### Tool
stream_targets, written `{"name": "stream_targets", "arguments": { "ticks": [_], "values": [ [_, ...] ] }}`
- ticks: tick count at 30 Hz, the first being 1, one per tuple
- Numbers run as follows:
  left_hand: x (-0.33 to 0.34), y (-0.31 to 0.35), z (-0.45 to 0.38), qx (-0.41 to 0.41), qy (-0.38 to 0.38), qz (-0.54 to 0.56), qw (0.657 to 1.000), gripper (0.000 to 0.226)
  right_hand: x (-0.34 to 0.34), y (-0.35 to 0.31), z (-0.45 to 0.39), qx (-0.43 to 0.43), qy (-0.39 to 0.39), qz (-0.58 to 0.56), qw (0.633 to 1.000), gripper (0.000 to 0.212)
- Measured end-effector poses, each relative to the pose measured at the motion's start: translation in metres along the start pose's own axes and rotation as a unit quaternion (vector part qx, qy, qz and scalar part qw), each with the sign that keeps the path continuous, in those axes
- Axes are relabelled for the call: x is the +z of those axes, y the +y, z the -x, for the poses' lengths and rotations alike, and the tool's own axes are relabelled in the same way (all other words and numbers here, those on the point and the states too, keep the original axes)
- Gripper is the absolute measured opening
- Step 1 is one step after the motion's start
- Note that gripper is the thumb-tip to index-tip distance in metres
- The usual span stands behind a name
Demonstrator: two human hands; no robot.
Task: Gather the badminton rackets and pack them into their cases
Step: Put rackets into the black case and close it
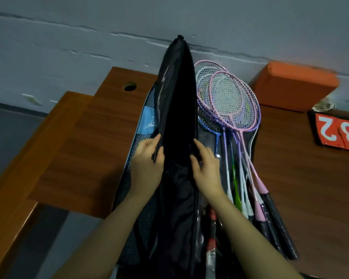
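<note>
1. My left hand (pixel 147 156) grips the left edge of the black case (pixel 177 117) at centre frame, thumb and fingers curled round the fabric lip.
2. My right hand (pixel 207 166) rests on the case's right edge, fingers loosely bent against it; I cannot tell whether it truly pinches the fabric.
3. Between the two grips the case mouth gapes as a dark slot, running from lower centre up to a point at the wall.
4. The rackets (pixel 230 109) lie just right of the case on the counter (pixel 310 178), heads toward upper centre, handles toward lower right.
5. Their long axis runs nearly parallel to the slot, and my right hand is nearer, so I judge it should fetch them.
</note>
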State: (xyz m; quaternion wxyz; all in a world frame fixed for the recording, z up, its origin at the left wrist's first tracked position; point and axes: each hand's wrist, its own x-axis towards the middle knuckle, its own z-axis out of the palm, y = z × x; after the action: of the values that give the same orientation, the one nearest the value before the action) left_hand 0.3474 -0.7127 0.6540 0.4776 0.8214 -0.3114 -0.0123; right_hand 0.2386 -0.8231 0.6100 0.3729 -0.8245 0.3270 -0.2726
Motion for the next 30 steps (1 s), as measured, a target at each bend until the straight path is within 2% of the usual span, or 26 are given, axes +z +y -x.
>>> {"name": "stream_targets", "arguments": {
  "ticks": [4,7,9,12,16,23,27,30],
  "values": [
    [0.015,0.017,0.012,-0.004,0.001,-0.025,1.000,0.035,-0.030,0.016,0.000,-0.028,-0.019,-0.003,0.999,0.037],
    [0.026,0.025,0.015,-0.022,-0.013,-0.019,0.999,0.034,-0.057,0.034,0.007,-0.018,0.015,0.008,1.000,0.032],
    [0.035,0.029,0.016,-0.027,-0.017,-0.020,0.999,0.033,-0.075,0.052,0.016,0.002,0.062,0.060,0.996,0.031],
    [0.047,0.034,0.015,-0.047,-0.008,-0.002,0.999,0.032,-0.096,0.078,0.024,0.063,0.105,0.165,0.979,0.032],
    [0.055,0.040,0.013,-0.063,-0.014,0.014,0.998,0.033,-0.109,0.101,0.026,0.163,0.058,0.228,0.958,0.038],
    [0.061,0.040,0.014,-0.072,-0.038,0.004,0.997,0.035,-0.114,0.114,0.019,0.107,0.053,0.309,0.943,0.020],
    [0.064,0.042,0.011,-0.095,-0.048,0.017,0.994,0.034,-0.119,0.112,0.025,0.146,0.076,0.260,0.951,0.024],
    [0.066,0.042,0.012,-0.100,-0.050,0.016,0.994,0.034,-0.126,0.107,0.028,0.103,0.075,0.238,0.963,0.031]
  ]
}}
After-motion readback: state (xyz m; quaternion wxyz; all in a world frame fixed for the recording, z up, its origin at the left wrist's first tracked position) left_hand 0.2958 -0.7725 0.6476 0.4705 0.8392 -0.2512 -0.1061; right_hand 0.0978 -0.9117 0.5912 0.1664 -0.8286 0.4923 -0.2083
